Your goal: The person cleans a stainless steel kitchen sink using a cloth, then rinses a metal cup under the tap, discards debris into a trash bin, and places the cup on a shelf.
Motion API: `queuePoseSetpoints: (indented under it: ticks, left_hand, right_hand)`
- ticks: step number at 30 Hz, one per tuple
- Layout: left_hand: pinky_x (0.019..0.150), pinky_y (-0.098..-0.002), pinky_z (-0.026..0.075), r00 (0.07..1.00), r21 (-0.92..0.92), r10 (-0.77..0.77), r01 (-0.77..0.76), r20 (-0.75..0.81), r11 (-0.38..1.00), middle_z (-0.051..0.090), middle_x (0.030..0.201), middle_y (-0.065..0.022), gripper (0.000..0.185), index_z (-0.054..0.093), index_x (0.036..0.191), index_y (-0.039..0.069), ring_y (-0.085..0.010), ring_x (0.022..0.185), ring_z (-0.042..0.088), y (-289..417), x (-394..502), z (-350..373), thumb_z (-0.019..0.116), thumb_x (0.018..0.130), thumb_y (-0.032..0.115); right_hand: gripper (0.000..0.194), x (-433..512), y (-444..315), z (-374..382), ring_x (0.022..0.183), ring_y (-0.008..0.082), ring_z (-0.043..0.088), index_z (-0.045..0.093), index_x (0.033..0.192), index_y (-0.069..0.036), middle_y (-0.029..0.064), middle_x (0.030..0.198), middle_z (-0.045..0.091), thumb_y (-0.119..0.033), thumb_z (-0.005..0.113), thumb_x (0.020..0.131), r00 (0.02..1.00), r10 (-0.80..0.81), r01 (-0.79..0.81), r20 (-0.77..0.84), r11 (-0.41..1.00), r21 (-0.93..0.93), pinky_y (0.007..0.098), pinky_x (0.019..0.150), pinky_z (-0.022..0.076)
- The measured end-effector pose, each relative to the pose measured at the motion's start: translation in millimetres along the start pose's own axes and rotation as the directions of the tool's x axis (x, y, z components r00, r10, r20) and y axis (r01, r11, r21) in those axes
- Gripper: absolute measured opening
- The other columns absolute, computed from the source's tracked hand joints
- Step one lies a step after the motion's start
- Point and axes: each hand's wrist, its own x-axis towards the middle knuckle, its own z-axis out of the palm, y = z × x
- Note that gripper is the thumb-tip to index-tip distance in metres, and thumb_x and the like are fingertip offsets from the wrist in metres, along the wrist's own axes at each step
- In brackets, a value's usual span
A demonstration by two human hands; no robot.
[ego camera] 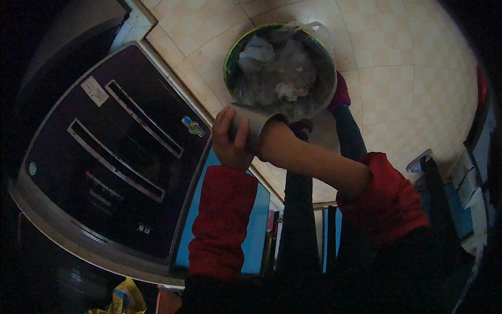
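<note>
My left hand is wrapped around a grey cylindrical container, its fingers spread over the outer wall. The container lies tilted on its side at the near rim of a round bin. My right hand reaches into the container's mouth up to the wrist; its fingers are hidden inside, so what they hold does not show. The round green-rimmed bin stands on the floor, lined with a clear plastic bag. Crumpled plastic and other refuse lie in it.
A dark cabinet front with two long handles and stickers fills the left side. Tiled floor spreads to the right. My legs and purple footwear are close to the bin. A yellow wrapper lies at the lower left.
</note>
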Motion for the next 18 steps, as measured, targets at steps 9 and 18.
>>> queuePoseSetpoints:
  ticks: [9, 18]
  left_hand:
    - [0.088, -0.0458, 0.042, 0.996, -0.021, -0.045, 0.043, -0.083, 0.999, 0.043, 0.119, -0.0138, 0.061, 0.045, 0.114, 0.018, -0.0374, 0.108, 0.046, 1, -6, 1, 0.072, 0.061, 0.005]
    - [0.087, -0.045, 0.043, 0.992, -0.031, -0.1, 0.098, -0.081, 0.995, 0.041, 0.119, -0.0132, 0.071, 0.044, 0.117, 0.019, -0.0371, 0.109, 0.045, 2, -7, 6, 0.077, 0.055, 0.007]
  right_hand:
    - [0.026, -4, 14, 11, 0.08, 0.0318, 0.061, 0.06, 0.091, 0.0, 0.0186, 0.087, 0.061, -0.01, 0.058, 0.067, 0.963, 0.049, -0.125, 0.264, 0.951, 0.282, 0.0396, 0.069, 0.0479]
    - [0.025, 9, 21, 18, 0.085, 0.0321, 0.059, 0.061, 0.091, 0.001, 0.0208, 0.094, 0.06, -0.011, 0.054, 0.07, 0.966, 0.057, -0.156, 0.253, 0.907, 0.392, 0.0398, 0.075, 0.0462]
